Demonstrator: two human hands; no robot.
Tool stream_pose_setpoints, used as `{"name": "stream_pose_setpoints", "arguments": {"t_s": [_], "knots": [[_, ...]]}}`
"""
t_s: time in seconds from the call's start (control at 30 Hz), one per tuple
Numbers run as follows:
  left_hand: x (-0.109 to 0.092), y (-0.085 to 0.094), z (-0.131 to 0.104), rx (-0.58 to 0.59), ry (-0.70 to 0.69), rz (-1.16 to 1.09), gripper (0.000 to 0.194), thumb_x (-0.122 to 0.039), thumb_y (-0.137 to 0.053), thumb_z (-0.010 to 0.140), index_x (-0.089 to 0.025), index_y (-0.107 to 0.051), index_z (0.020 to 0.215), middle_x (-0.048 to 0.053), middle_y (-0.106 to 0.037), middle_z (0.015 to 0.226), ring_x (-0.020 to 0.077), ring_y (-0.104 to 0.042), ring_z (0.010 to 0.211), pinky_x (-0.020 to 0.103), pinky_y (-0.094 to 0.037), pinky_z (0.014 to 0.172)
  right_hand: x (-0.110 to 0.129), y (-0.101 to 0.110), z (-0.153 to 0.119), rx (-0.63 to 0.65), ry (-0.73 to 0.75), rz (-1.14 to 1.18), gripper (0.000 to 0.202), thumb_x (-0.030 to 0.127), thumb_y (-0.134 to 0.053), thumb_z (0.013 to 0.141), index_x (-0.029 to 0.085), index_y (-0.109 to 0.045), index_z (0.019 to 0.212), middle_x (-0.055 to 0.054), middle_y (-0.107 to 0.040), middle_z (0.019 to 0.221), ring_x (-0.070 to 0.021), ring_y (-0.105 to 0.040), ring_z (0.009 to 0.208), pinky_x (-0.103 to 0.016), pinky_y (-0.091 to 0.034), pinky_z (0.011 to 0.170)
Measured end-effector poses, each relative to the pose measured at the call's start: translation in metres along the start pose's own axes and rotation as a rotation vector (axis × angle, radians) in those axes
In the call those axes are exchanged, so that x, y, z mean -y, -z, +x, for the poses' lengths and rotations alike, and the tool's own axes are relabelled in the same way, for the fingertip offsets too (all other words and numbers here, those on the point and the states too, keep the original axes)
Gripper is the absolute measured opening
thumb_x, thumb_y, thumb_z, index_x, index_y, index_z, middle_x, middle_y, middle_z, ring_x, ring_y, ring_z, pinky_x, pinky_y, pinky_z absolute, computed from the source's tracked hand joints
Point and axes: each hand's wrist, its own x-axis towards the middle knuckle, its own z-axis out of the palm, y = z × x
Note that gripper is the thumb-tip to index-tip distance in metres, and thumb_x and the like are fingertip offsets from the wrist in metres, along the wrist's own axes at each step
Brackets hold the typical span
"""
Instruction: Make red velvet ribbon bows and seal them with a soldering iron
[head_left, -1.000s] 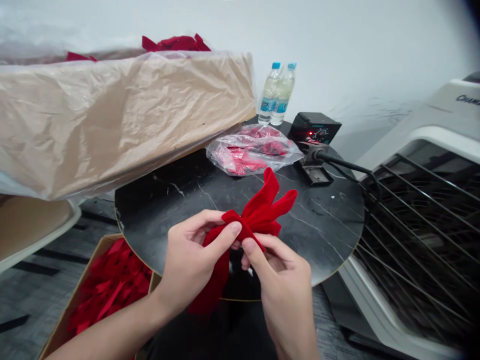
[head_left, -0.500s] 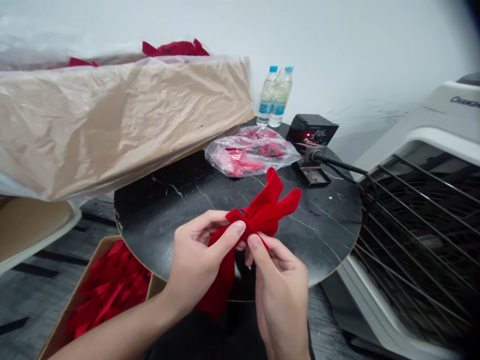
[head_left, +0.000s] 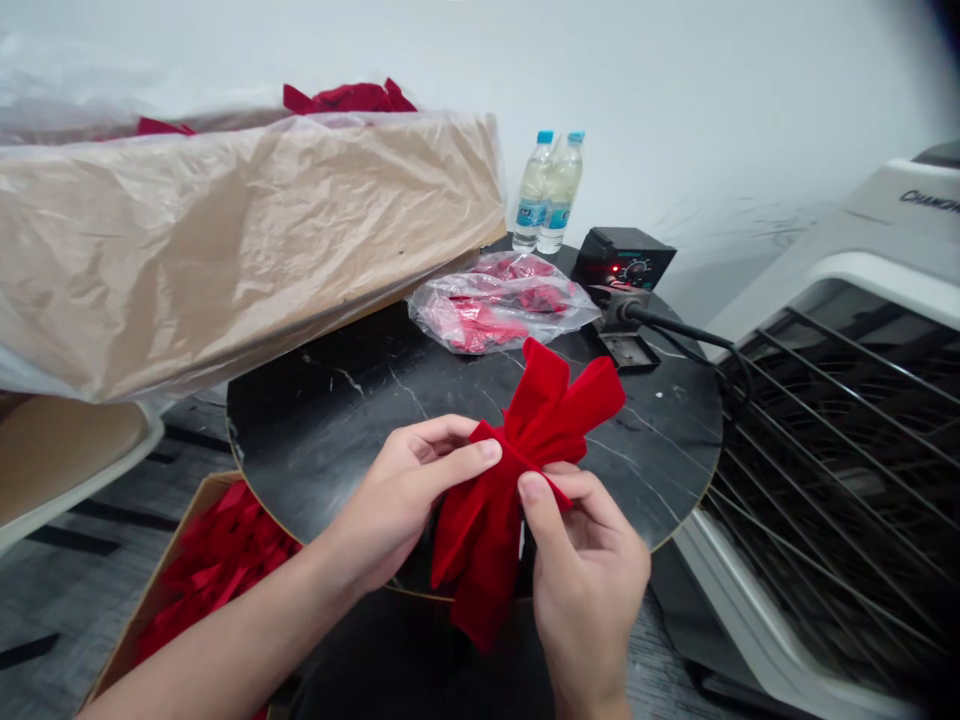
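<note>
- Head view: my left hand (head_left: 409, 490) is pinched onto the red bow (head_left: 519, 448), thumb pressed flat near the left end of the strip across its middle
- My right hand (head_left: 589, 570) is clamped on the same bow, thumb and fingers squeezing the other end of that strip
- So yeah, the bow is between my two hands, over the near part of the round black table (head_left: 322, 450), a pair of loops fanning away from me, tails hanging my way
- Farther back lies a clear plastic bag (head_left: 502, 300) with red stuff inside, near a black box (head_left: 626, 262) with a dial and a red light
- Two bottles (head_left: 532, 195) with blue caps stand just behind the bag
- Down on my left, an open carton (head_left: 150, 590) full of red pieces
</note>
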Motion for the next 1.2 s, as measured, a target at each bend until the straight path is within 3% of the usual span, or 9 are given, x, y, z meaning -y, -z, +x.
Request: {"name": "stream_pose_setpoints", "arguments": {"t_s": [0.1, 0.3, 0.57, 0.77, 0.9, 1.2], "knots": [[0.0, 0.003, -0.001, -0.012, -0.097, 0.118, 0.008, -0.02, -0.08, 0.082, -0.017, -0.074, 0.087, 0.0, -0.071, 0.083, 0.0097, -0.064, 0.078, 0.016, -0.052, 0.075, 0.004, 0.008, 0.006, 0.056, -0.002, -0.032, 0.017, 0.026, -0.076, 0.087, 0.019, -0.068, 0.075, 0.0, -0.069, 0.078, -0.0135, -0.068, 0.071, -0.022, -0.057, 0.066], [0.006, -0.004, -0.002, -0.149, -0.344, 0.251, 0.008, -0.027, -0.078, 0.086, -0.02, -0.078, 0.091, 0.0, -0.076, 0.09, 0.0119, -0.069, 0.087, 0.018, -0.054, 0.082, 0.011, 0.013, 0.016, 0.116, 0.053, -0.088, 0.007, 0.022, -0.079, 0.085, 0.022, -0.076, 0.079, 0.001, -0.075, 0.078, -0.0119, -0.07, 0.071, -0.018, -0.058, 0.068], [0.006, -0.011, -0.008, -0.284, -0.415, 0.353, 0.009, -0.028, -0.08, 0.084, -0.019, -0.077, 0.087, -0.002, -0.078, 0.085, 0.0087, -0.071, 0.078, 0.012, -0.055, 0.073, 0.012, 0.013, 0.013, 0.162, 0.006, -0.039, 0.002, 0.025, -0.078, 0.088, 0.026, -0.078, 0.086, 0.003, -0.075, 0.078, -0.0081, -0.07, 0.071, -0.011, -0.057, 0.068], [0.003, -0.017, -0.009, -0.31, -0.497, 0.433, 0.005, -0.026, -0.078, 0.084, -0.021, -0.077, 0.086, -0.003, -0.078, 0.084, 0.0091, -0.071, 0.076, 0.013, -0.055, 0.071, 0.009, 0.016, 0.012, 0.161, -0.024, 0.031, 0.002, 0.026, -0.077, 0.089, 0.026, -0.078, 0.087, 0.003, -0.075, 0.076, -0.0071, -0.068, 0.066, -0.01, -0.057, 0.064], [0.003, -0.018, -0.008, -0.314, -0.461, 0.4, 0.007, -0.027, -0.08, 0.083, -0.021, -0.077, 0.085, -0.003, -0.078, 0.083, 0.0085, -0.071, 0.075, 0.012, -0.054, 0.071, 0.009, 0.016, 0.011, 0.144, -0.011, 0.015, 0.004, 0.026, -0.077, 0.089, 0.025, -0.077, 0.084, 0.004, -0.074, 0.074, -0.0059, -0.067, 0.065, -0.008, -0.055, 0.062], [0.003, -0.008, 0.0, -0.174, -0.173, 0.104, 0.017, -0.027, -0.087, 0.077, -0.018, -0.076, 0.087, -0.001, -0.076, 0.077, 0.0068, -0.067, 0.07, 0.012, -0.052, 0.067, 0.012, 0.014, 0.012, 0.102, 0.071, -0.069, 0.011, 0.022, -0.076, 0.088, 0.022, -0.072, 0.078, 0.004, -0.072, 0.073, -0.0057, -0.068, 0.066, -0.007, -0.054, 0.064]]}}
